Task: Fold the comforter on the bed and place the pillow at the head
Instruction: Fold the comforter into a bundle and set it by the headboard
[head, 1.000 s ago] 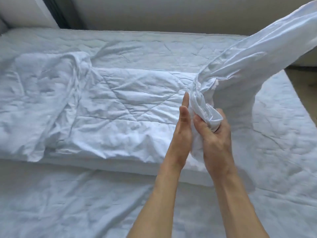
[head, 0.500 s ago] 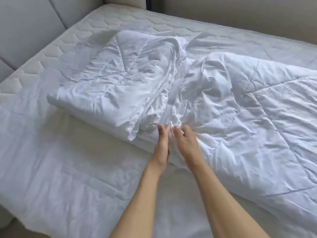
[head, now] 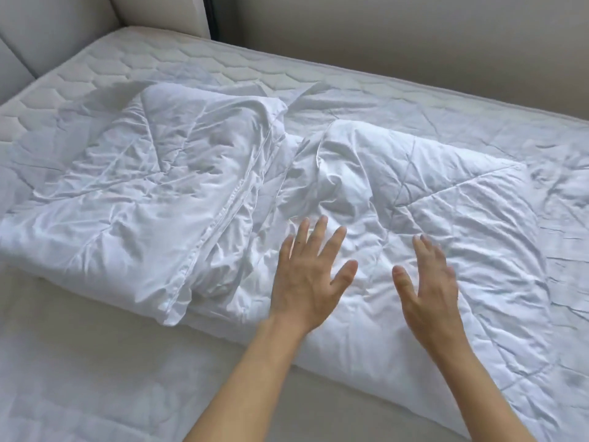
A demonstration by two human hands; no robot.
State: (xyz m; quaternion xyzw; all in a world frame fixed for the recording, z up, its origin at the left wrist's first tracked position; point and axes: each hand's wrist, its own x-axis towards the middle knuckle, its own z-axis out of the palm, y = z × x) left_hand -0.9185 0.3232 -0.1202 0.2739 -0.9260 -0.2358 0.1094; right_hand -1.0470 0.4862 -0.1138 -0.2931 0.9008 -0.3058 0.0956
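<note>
The bed (head: 95, 378) is covered mid-way by the comforter (head: 446, 244), partly folded, left portion bunched. No pillow is seen. Left hand (head: 307, 279) and right hand (head: 428, 291) are spread flat, gripping nothing. Creases should be smoothed outward before folding again.

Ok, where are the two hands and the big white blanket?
left hand (head: 307, 282), head view, back of the hand
right hand (head: 428, 293), head view, back of the hand
comforter (head: 446, 199), head view, quilted top
</note>
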